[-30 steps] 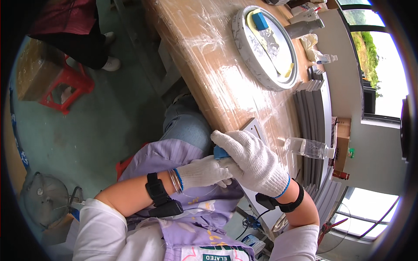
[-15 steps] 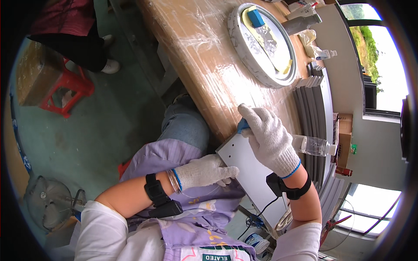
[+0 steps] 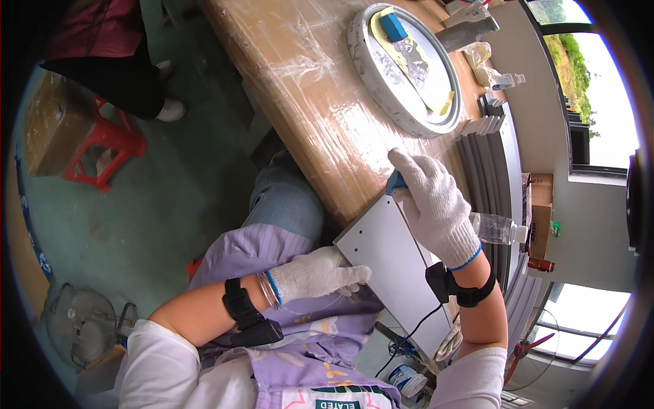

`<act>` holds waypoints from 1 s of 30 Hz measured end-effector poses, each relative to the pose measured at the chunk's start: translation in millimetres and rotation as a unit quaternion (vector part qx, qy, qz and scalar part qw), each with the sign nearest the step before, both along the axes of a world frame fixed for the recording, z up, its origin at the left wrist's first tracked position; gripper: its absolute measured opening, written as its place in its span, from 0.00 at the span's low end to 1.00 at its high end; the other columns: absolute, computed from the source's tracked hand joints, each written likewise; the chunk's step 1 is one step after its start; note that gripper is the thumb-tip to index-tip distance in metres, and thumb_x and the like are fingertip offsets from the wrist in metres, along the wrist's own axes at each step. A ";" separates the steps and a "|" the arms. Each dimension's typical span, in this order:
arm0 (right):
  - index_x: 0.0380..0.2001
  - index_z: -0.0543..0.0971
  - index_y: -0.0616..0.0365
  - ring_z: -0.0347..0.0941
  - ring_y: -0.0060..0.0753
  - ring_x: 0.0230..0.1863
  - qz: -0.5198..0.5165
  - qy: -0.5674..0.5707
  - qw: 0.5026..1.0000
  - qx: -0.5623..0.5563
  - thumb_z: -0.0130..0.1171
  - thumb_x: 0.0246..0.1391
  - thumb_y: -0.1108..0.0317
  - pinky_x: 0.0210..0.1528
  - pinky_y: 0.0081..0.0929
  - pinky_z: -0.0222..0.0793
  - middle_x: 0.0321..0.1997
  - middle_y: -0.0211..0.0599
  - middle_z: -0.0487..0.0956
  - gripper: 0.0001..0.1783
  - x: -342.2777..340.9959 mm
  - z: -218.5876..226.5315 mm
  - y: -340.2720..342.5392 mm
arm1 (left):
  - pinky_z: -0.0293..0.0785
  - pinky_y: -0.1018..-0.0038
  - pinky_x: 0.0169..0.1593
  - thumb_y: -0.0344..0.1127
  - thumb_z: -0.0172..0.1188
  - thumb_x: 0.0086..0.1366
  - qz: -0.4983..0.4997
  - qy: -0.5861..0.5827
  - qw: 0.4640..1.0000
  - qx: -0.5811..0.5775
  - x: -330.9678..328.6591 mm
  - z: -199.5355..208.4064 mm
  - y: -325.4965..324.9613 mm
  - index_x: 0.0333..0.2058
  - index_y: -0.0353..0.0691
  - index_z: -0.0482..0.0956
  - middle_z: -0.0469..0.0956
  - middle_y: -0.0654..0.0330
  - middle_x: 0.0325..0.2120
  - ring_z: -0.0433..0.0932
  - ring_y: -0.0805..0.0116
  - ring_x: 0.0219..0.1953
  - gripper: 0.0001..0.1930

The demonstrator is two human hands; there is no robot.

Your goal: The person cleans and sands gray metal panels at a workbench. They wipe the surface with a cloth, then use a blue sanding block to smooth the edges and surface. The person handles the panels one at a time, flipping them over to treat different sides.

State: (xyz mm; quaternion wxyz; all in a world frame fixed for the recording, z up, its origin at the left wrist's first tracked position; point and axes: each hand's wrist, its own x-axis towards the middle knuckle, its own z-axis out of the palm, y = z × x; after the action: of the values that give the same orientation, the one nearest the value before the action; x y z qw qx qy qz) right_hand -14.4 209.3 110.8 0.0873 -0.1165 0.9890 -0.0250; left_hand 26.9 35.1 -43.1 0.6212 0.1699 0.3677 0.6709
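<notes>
1. purple apron point(image 3: 320, 334) is bearing printed lettering.
2. right grip point(image 3: 436, 204) is clasping blue block point(image 3: 394, 183) by far corner of grey panel point(image 3: 388, 252).
3. left grip point(image 3: 317, 276) is pinching panel's left edge.
4. panel is lying at bench point(image 3: 306, 102) edge.

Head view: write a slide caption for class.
Gloved left hand holds a grey panel; gloved right hand holds a blue pad at its corner.

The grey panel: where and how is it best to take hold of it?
The grey panel is probably best gripped on its left edge, near the dark holes, by the left hand coming from the left and pinching both faces: it is flat, and that edge lies clear of the table.
</notes>
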 end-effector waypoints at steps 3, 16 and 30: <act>0.55 0.71 0.56 0.73 0.55 0.48 0.067 -0.081 0.989 -0.105 0.61 0.48 0.76 0.49 0.45 0.71 0.45 0.47 0.75 0.28 10.2 -0.9 -15.5 | 0.82 0.71 0.47 0.50 0.59 0.70 0.001 -0.021 1.000 -0.010 -0.6 2.2 -1.2 0.53 0.30 0.72 0.79 0.54 0.42 0.80 0.68 0.41 0.27; 0.57 0.73 0.57 0.74 0.51 0.50 -0.029 0.028 0.998 0.048 0.58 0.50 0.80 0.53 0.40 0.71 0.46 0.46 0.77 0.28 -6.0 -6.8 23.5 | 0.83 0.69 0.45 0.47 0.60 0.71 -0.005 -0.010 1.000 -0.006 2.3 -4.9 3.2 0.51 0.31 0.74 0.80 0.52 0.42 0.82 0.66 0.40 0.23; 0.57 0.74 0.54 0.76 0.51 0.49 -0.049 0.033 0.998 -0.015 0.58 0.54 0.74 0.51 0.40 0.73 0.47 0.45 0.77 0.25 -5.4 -13.2 38.0 | 0.83 0.69 0.45 0.48 0.61 0.70 0.002 -0.021 1.000 -0.015 2.4 -2.3 3.3 0.51 0.31 0.74 0.80 0.53 0.40 0.82 0.66 0.39 0.24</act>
State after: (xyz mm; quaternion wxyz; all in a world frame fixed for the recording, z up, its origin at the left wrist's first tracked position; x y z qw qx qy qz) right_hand -19.8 247.3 97.6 0.0519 -0.0703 0.9953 -0.0405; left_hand 29.3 38.4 -45.4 0.6299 0.1458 0.3647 0.6701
